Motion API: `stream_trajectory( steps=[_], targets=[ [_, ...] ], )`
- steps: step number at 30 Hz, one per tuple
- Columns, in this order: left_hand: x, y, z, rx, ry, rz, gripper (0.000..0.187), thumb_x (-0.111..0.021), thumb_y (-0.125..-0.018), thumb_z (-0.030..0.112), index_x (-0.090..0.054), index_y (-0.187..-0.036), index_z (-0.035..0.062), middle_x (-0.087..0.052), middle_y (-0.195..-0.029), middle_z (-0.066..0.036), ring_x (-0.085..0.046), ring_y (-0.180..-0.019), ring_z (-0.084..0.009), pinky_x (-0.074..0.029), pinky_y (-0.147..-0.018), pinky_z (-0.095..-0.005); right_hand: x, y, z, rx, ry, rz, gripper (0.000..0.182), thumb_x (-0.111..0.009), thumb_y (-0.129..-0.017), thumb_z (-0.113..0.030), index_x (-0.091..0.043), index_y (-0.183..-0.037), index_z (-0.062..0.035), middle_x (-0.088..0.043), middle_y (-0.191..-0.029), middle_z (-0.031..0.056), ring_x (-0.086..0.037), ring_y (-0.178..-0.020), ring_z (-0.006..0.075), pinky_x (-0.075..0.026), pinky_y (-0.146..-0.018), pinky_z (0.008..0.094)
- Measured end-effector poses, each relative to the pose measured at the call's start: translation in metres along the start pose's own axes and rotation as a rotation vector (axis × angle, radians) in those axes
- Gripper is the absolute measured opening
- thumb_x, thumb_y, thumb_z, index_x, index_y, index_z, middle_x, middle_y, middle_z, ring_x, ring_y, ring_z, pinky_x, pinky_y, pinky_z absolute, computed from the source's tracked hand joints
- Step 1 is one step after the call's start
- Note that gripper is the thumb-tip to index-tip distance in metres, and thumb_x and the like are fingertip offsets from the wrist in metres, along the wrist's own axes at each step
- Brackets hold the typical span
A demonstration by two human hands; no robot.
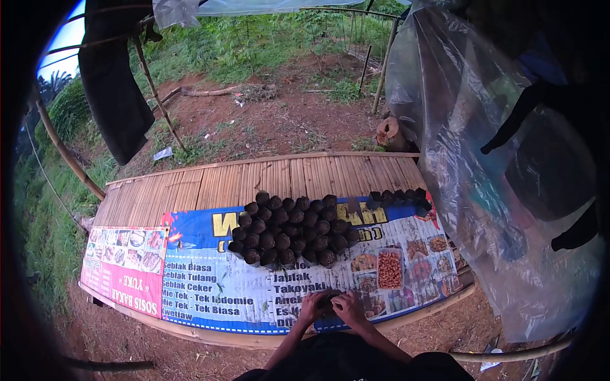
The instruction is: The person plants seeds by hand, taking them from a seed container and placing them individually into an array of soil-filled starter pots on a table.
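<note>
My left hand (312, 306) and my right hand (350, 307) meet at the near edge of the bamboo platform (210, 184). Both are closed around one small black soil-filled bag (329, 300) held between them. Just beyond my hands stands a tight cluster of several such filled black bags (293, 230) on a printed food banner (222, 286). A short row of more black bags (400, 197) sits at the far right of the banner.
A large clear plastic sheet (470, 159) hangs at the right, close to the platform. Bamboo poles (155, 101) and a dark cloth (114, 95) stand at the left. Bare red earth and grass lie beyond the platform. A cut log (389, 132) rests behind it.
</note>
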State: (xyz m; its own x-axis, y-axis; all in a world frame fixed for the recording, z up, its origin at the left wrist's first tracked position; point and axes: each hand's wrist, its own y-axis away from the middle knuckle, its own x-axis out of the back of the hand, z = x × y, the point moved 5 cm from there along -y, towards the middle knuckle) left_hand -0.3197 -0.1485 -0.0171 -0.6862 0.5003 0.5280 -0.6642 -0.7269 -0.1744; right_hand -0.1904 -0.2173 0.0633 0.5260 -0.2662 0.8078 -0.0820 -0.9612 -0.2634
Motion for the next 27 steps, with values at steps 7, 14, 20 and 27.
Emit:
stream_trajectory(
  steps=[7,14,20,27],
  targets=[
    [-0.003,0.001,-0.004,0.008,-0.026,-0.011,0.063,-0.077,-0.067,0.024,-0.059,-0.127,0.0143,-0.063,-0.121,-0.009,-0.059,-0.105,-0.0305,-0.04,-0.093,-0.044,-0.002,0.001,-0.004,0.017,-0.091,0.025,0.016,-0.071,-0.079,-0.017,-0.071,-0.094,-0.0107,-0.071,-0.093,0.0038,-0.062,-0.082,0.0269,-0.046,-0.085,0.0396],
    [-0.004,0.0,-0.012,-0.02,-0.017,0.009,0.056,-0.072,-0.073,0.029,-0.06,-0.126,0.0154,-0.064,-0.12,-0.008,-0.06,-0.101,-0.0307,-0.044,-0.088,-0.0425,-0.012,-0.002,0.01,0.024,-0.02,0.051,0.012,-0.071,-0.076,-0.019,-0.07,-0.087,-0.0138,-0.07,-0.087,0.0035,-0.06,-0.081,0.0255,-0.048,-0.076,0.0377],
    [-0.004,0.0,-0.008,-0.05,0.0,-0.03,0.058,-0.072,-0.073,0.027,-0.058,-0.128,0.0162,-0.062,-0.123,-0.007,-0.058,-0.109,-0.0283,-0.043,-0.092,-0.0418,-0.011,-0.001,0.007,0.084,0.071,-0.005,0.015,-0.074,-0.072,-0.02,-0.071,-0.085,-0.0136,-0.071,-0.087,0.0012,-0.061,-0.077,0.0239,-0.046,-0.073,0.0366],
    [-0.006,0.001,-0.009,-0.064,0.014,-0.018,0.058,-0.072,-0.073,0.029,-0.058,-0.127,0.017,-0.062,-0.123,-0.006,-0.058,-0.109,-0.0287,-0.043,-0.091,-0.0418,-0.002,-0.003,-0.003,0.01,0.066,-0.005,0.012,-0.071,-0.076,-0.023,-0.07,-0.087,-0.0165,-0.07,-0.087,0.0015,-0.058,-0.085,0.0245,-0.043,-0.079,0.0403]
  ],
)
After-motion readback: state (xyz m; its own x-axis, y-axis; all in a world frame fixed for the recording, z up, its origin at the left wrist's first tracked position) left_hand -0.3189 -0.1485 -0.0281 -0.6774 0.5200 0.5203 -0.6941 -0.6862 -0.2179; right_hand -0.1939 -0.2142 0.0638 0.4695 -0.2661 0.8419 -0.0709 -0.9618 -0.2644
